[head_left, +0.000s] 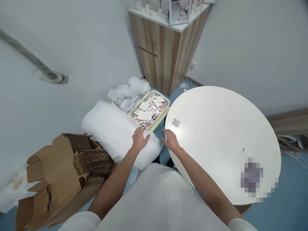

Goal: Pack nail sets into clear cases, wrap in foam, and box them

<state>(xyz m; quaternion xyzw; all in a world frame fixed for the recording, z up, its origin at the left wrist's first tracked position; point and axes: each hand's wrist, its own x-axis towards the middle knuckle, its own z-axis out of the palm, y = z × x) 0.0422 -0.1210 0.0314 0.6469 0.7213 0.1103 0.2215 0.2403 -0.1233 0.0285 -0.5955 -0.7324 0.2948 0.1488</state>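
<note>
My left hand [140,138] is over the near end of a stack of white foam sheets [108,128], fingers apart and holding nothing; whether it touches the sheets I cannot tell. Just beyond its fingertips is a white plastic basket [166,100] filled with printed cards [145,115]. My right hand [171,140], also open and without anything in it, is at the left edge of a round white table [216,128]. A small clear pack of shiny pieces [176,123] lies on the tabletop, a little past that hand.
Behind the cards, a second basket holds clear plastic boxes [128,96]. Flattened cardboard boxes [55,173] are piled at the left. A wood-grain cabinet [161,48] fills the corner, with a picture frame [179,12] on top. A blurred-out item [251,175] lies on the table's right side.
</note>
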